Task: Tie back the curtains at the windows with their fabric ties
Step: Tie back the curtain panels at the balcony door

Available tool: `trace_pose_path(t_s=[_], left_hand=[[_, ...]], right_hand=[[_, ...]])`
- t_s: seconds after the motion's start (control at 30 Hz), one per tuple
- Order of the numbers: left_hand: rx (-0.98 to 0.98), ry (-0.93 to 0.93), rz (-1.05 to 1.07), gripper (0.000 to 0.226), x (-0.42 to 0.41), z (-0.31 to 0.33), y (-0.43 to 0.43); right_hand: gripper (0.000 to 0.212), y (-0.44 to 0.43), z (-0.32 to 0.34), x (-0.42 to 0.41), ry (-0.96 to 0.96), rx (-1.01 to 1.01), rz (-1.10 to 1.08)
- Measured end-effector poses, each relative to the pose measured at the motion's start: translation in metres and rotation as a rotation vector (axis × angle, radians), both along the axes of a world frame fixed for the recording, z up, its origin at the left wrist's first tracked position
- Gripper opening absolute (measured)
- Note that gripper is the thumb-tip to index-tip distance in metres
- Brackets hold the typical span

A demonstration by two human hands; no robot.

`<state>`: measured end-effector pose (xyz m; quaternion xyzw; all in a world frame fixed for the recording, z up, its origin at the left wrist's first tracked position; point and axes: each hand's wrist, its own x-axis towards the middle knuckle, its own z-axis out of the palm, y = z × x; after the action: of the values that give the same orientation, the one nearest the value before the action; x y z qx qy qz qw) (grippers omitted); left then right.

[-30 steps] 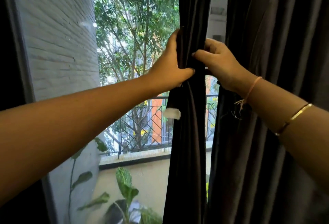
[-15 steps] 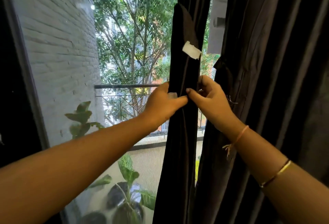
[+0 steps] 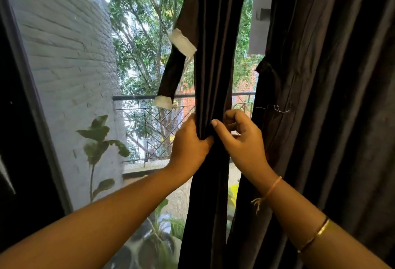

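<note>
Since a moment ago the fabric tie (image 3: pixel 171 76) has swung out to the left, away from the thin curtain (image 3: pixel 213 66) it lay flat on, and both hands sit lower in the view. It is a long dark strip of soft cloth with two fuzzy white patches, one in the middle (image 3: pixel 182 42) and one at its loose bottom end (image 3: pixel 162 102). Its top is by the curtain's left edge, high up, and the rest hangs slanted in front of the window.

The thin curtain is dark, smooth cloth, bunched into long folds. The left hand (image 3: pixel 190 145) grips these folds from the left, fingers wrapped behind and thumb in front. The right hand (image 3: pixel 241 140) is just beside it, fingers curled at the curtain's right edge and thumb tip on the cloth; you cannot tell if it really holds the cloth. On that wrist are a thin thread band (image 3: pixel 272 187) and a shiny gold bangle (image 3: pixel 316 234).

To the right hangs a big curtain (image 3: pixel 331 98), dark and wrinkly, with loose threads sticking out. Outside the window are a white brick wall (image 3: pixel 64 55), a metal railing (image 3: pixel 149 98) with crisscross bars, a leafy plant (image 3: pixel 98 136) and green trees (image 3: pixel 145 12)
</note>
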<state>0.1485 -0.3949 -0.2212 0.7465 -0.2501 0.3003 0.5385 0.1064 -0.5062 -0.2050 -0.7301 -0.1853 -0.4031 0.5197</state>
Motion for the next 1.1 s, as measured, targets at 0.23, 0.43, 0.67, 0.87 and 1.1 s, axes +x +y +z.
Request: trace_pose_path(t_s=[0.23, 0.43, 0.67, 0.87, 1.1], left_hand=[[0.087, -0.041, -0.132, 0.047, -0.004, 0.013, 0.005], [0.061, -0.106, -0.199, 0.035, -0.012, 0.032, 0.011], [0.124, -0.188, -0.092, 0.040, -0.020, 0.040, 0.015], [0.170, -0.184, -0.092, 0.036, -0.024, 0.045, 0.010], [-0.003, -0.102, -0.036, 0.034, -0.022, 0.047, 0.008]], right_hand=[[0.013, -0.001, 0.016, 0.007, -0.012, 0.040, -0.008], [0.013, -0.003, 0.020, 0.007, -0.018, 0.051, 0.003], [0.016, -0.003, 0.021, 0.006, -0.058, 0.061, 0.001], [0.011, 0.001, 0.024, 0.002, -0.066, 0.052, 0.013], [0.020, -0.002, 0.035, 0.001, -0.101, 0.063, -0.009]])
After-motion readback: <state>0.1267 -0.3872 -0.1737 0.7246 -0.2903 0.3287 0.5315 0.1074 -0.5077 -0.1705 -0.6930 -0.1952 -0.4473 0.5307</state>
